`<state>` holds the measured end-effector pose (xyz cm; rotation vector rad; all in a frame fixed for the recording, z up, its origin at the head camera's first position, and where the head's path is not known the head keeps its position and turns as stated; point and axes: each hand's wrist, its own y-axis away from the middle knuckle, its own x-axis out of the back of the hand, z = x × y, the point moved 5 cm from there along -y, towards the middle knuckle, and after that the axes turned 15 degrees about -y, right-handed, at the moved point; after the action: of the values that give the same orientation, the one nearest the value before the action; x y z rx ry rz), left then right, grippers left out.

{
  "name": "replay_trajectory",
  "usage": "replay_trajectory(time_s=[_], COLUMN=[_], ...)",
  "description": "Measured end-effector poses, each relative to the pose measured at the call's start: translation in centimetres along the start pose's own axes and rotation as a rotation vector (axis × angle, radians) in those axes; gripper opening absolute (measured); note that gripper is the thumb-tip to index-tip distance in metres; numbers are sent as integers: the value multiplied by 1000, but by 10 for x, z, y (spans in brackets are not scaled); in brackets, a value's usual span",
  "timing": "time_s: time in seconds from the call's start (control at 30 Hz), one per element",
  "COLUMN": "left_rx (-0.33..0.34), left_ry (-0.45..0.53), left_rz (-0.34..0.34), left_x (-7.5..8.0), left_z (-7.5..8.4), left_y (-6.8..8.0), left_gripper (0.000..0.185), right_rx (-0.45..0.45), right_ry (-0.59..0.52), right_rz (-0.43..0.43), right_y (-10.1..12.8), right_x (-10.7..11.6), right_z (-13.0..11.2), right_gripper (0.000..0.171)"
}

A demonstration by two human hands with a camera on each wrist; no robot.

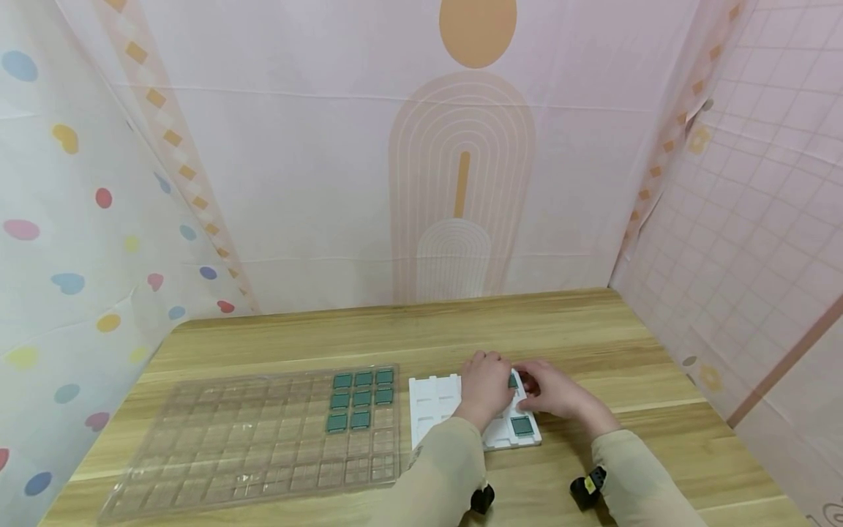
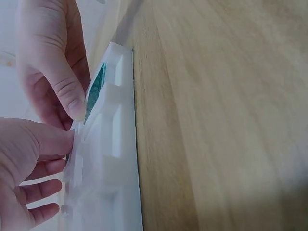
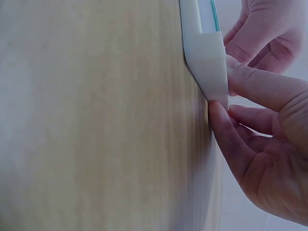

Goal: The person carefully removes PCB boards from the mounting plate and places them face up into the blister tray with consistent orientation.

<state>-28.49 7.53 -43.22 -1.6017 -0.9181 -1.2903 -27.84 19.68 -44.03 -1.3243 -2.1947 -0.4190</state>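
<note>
A white compartment tray [image 1: 497, 443] lies on the table with a green square chip [image 1: 522, 426] in its front right pocket. My left hand [image 1: 486, 386] is over the tray. Its thumb and forefinger meet at the dark edge of another chip [image 1: 512, 381] at the back right, mostly hidden by the fingers. Against the tray's right side is my right hand [image 1: 553, 390]. In the right wrist view, that hand [image 3: 269, 144] pinches the tray's corner [image 3: 211, 67], thumb on top and forefinger low at the table.
A large clear plastic tray [image 1: 263, 410] with many pockets lies to the left. Several green chips [image 1: 339, 400] sit in its right-hand columns. Printed cloth [image 1: 316, 183] hangs behind the wooden table [image 1: 593, 329].
</note>
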Motion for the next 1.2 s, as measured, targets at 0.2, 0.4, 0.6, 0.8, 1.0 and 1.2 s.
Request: replay_trajectory(time_s=[0.2, 0.4, 0.6, 0.8, 1.0, 1.2], left_rx=[-2, -20, -28, -38, -49, -35], left_ry=[-10, -18, -12, 2, 38, 99], left_rz=[-12, -2, -7, 9, 28, 21], left_x=[-1, -1, -3, -4, -5, -5], left_z=[2, 2, 1, 0, -4, -6], left_y=[-2, -2, -3, -4, -5, -6], left_gripper=[18, 16, 16, 14, 11, 13], right_rx=[-2, -12, -3, -4, 11, 11], right_ry=[-3, -18, -12, -10, 7, -1], right_rz=[4, 11, 5, 3, -2, 0], right_y=[0, 0, 0, 0, 0, 0], right_x=[1, 0, 0, 0, 0, 1], right_z=[1, 1, 1, 1, -1, -1], right_gripper=[61, 63, 63, 62, 60, 60])
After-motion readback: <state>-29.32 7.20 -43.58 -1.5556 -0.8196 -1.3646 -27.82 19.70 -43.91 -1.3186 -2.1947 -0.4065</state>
